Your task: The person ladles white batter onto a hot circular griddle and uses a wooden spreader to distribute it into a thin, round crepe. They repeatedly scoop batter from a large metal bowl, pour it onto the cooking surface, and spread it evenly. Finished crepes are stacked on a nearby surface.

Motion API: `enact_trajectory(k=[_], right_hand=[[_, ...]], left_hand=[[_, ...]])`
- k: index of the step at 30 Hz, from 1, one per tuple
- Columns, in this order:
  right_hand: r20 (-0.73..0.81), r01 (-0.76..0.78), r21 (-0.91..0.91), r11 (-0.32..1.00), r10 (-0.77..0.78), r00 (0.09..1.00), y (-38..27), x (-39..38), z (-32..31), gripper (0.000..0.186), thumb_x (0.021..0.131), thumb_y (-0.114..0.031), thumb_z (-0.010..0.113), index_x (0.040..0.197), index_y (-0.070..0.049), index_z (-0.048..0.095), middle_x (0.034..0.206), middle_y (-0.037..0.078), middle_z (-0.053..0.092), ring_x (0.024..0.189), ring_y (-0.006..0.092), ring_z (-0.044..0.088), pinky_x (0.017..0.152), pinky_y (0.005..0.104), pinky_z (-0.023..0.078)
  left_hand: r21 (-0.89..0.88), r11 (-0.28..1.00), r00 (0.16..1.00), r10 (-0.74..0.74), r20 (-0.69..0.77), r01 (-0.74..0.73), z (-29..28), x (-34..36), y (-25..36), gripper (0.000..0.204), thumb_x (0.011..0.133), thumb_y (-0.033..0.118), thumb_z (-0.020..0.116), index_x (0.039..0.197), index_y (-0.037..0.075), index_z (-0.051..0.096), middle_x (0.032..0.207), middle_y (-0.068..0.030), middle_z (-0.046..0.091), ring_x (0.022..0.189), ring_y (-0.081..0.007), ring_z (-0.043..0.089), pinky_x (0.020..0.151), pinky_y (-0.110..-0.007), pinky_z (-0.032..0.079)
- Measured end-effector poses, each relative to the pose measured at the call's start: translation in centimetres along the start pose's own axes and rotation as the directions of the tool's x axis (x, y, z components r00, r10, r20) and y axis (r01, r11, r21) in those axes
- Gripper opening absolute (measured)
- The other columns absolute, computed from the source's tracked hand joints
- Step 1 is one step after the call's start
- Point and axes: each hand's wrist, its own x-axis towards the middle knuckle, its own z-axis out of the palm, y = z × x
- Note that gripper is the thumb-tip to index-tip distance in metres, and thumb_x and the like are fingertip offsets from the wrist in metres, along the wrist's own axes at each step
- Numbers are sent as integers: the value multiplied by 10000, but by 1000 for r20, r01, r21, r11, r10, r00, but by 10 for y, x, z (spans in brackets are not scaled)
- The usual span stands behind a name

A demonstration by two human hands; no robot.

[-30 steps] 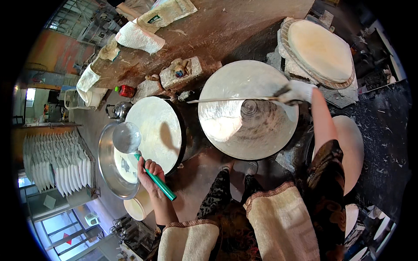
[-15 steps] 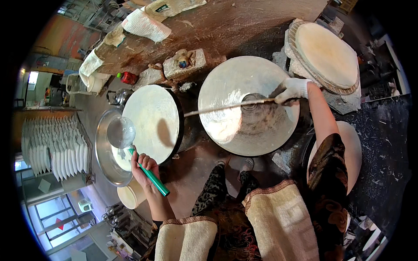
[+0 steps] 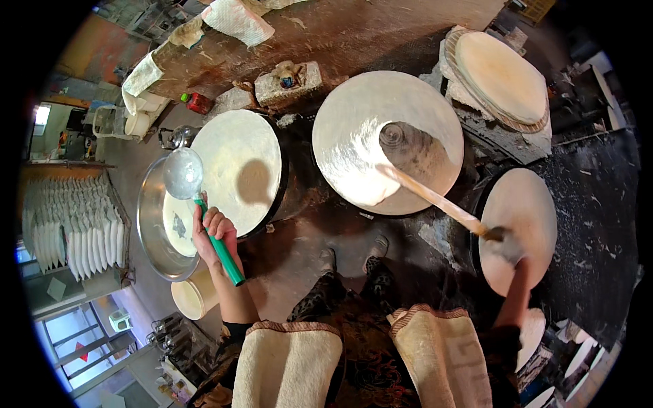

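Stick (image 3: 439, 199) swung twd rt plate (image 3: 529, 216) (basin (image 3: 151, 234) nr ladle (image 3: 182, 174)).

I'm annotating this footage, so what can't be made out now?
All in the head view:
Right hand holding the wooden stick: blurred, likely by motion; finger placement unclear.
Steel basin: partly hidden by the left pale disc and left hand.
Left cream towel: cut off by the lower edge.

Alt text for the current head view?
A person's left hand holds a green-handled ladle by a metal basin; the blurred right hand holds a tan stick extending over a large round plate. Another round plate stands left of it.
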Motion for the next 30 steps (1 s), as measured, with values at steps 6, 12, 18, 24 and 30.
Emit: enact_trajectory(k=[6,12,18,24,30], right_hand=[[114,22,461,887,-83,990,-154,-12,217,307,828,-257,593,1052,-48,575,845,117,631,778,237,597,715,349,468],[-280,106,559,823,67,958,-223,58,313,229,894,-222,496,1084,-94,508,659,89,550,538,219,540,513,353,444],[-450,-223,145,964,265,853,-207,-22,261,321,901,-288,473,1160,-98,489,932,230,631,884,413,610,788,478,483],[-519,-31,252,967,162,839,-208,-12,217,336,880,-282,506,1124,-55,553,988,233,626,938,388,605,817,426,472],[-383,-16,179,984,85,920,-246,21,250,367,888,-342,477,1133,-78,548,976,244,619,919,400,602,809,449,473]], left_hand=[[66,996,997,-65,52,61,3,0,9,302,972,162,412,1206,-18,480,578,20,365,428,-56,337,356,-188,316],[106,991,984,-102,144,88,19,-10,21,310,988,193,406,1235,16,468,557,30,351,398,-40,311,329,-175,299],[110,991,981,-97,165,79,13,-17,50,330,993,214,395,1282,65,446,532,28,335,353,-45,295,292,-183,290],[110,990,964,-112,241,88,15,-25,61,352,999,215,367,1316,73,422,523,24,338,349,-48,298,287,-185,291],[143,973,948,-213,236,183,30,-22,30,389,1000,214,359,1368,86,363,519,20,338,338,-53,297,282,-189,291]])
